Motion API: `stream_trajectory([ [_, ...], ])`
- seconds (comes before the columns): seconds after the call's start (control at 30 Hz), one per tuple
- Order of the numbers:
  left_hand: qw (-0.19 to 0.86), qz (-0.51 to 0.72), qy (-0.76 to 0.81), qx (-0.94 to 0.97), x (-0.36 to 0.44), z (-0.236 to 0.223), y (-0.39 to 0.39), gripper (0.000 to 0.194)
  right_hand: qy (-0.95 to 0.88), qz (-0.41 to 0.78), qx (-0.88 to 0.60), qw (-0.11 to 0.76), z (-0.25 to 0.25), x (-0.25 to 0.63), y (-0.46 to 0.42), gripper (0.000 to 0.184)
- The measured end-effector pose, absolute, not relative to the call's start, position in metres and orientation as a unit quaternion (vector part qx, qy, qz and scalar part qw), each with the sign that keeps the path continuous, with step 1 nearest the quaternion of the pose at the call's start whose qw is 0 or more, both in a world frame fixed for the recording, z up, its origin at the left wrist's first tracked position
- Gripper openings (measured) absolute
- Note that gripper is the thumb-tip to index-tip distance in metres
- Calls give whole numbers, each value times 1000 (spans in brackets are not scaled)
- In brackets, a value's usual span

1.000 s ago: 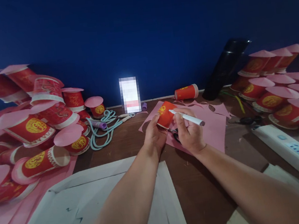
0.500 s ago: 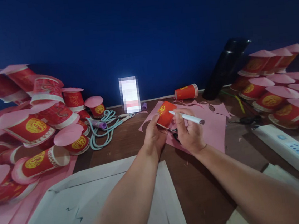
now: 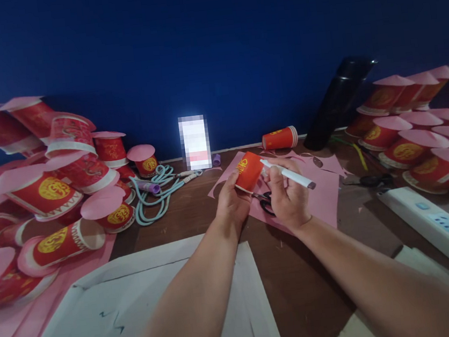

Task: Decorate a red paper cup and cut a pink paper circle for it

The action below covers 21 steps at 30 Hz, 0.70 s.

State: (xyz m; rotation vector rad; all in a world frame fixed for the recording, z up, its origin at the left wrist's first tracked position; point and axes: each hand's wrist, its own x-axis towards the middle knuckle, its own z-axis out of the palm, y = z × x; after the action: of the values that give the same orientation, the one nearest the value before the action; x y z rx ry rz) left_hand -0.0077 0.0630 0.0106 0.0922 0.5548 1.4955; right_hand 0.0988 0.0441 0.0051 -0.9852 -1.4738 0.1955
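My left hand (image 3: 230,200) is closed round the lower side of a red paper cup (image 3: 252,169) with gold print, which is tilted over the table. My right hand (image 3: 290,193) grips a white marker (image 3: 294,175) with a dark end. The marker's tip is close to the cup's right side; whether it touches, I cannot tell. Below the hands lies a sheet of pink paper (image 3: 325,200) with cut-out curves. Scissors with black handles (image 3: 267,204) rest on it, partly hidden by my hands.
Red cups with pink discs (image 3: 55,193) are piled at the left, and more cups (image 3: 408,147) at the right. Stacked cups (image 3: 280,139) lie on their side at the back. A black bottle (image 3: 338,101), a looped cord (image 3: 158,197), a power strip (image 3: 437,220) and a white board (image 3: 140,286) surround the hands.
My right hand has shifted slightly right with the marker, away from the cup's printed side. More of the scissors shows. My left hand and the cup have barely moved.
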Motion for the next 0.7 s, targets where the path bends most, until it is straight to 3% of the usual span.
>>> stream_trajectory([
  [0.7,703,666,241,70,-8,9,61,21,-673,43,-437,595,3,99,47,18],
])
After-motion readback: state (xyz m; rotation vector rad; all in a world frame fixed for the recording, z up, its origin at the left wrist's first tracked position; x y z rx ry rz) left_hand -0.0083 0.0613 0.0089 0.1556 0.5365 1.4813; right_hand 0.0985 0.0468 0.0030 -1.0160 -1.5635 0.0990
